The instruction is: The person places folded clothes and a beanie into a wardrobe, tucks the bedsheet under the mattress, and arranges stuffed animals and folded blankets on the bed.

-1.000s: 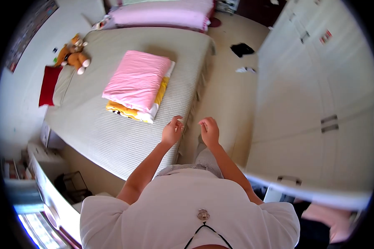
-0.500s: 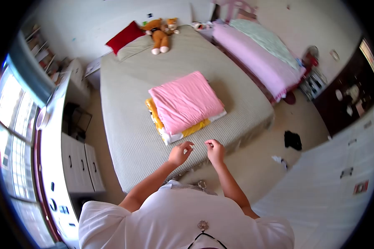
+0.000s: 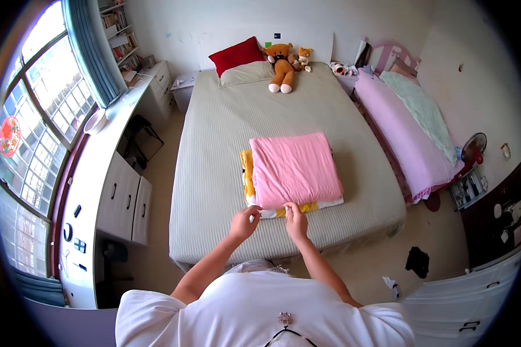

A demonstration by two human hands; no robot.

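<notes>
A folded pink quilt (image 3: pixel 295 170) lies on top of a folded yellow and white blanket (image 3: pixel 248 178) near the foot of the large bed. At the near left corner of this stack is my left hand (image 3: pixel 245 223), its fingers curled with thumb and fingertips close together. My right hand (image 3: pixel 296 222) is at the stack's near edge, thumb and fingers pinched at the border of the pink quilt. Whether either hand really grips the cloth is too small to tell.
The large bed (image 3: pixel 214 150) carries a red pillow (image 3: pixel 236 55) and a brown teddy bear (image 3: pixel 282 69). On the left runs a long white desk (image 3: pixel 90 199) under the window. A pink-covered bed (image 3: pixel 396 124) stands right. Black cloth (image 3: pixel 417 262) lies on the floor.
The view has swung round to face the bed squarely. Both hands have come from free space beside the bed to the near edge of the folded stack.
</notes>
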